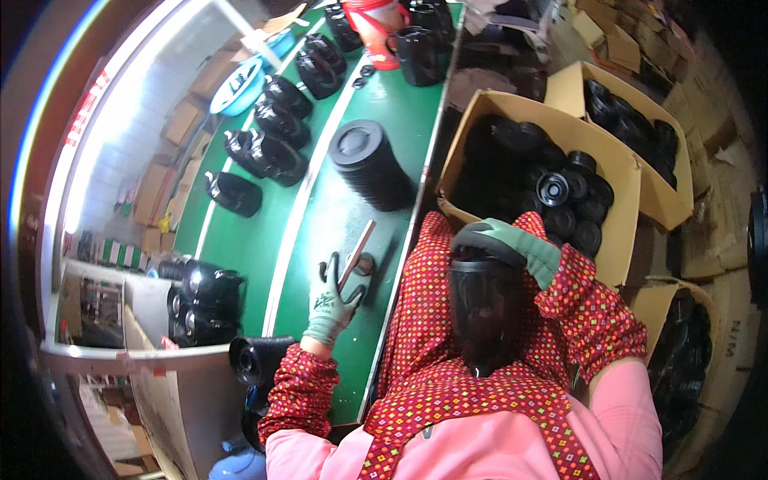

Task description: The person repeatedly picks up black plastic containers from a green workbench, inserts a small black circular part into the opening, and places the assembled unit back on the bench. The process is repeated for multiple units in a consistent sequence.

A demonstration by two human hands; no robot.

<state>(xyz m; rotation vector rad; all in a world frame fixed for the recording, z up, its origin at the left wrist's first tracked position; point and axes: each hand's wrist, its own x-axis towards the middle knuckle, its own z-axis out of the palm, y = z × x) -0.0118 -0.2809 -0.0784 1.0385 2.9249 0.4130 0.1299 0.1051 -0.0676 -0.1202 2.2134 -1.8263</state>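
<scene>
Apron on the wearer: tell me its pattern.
The apron is red with small multicoloured diamonds; the head view shows it best.

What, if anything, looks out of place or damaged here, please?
Nothing clearly looks spilled or damaged, including the dark container in the right hand. The round black parts in the cardboard box lie jumbled, facing different ways, unlike the neat stack of discs on the green table; that may be loose storage.

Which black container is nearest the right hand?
The dark container over the lap: the right hand covers its upper end. The other black containers standing on the green table are well away from that hand.
</scene>
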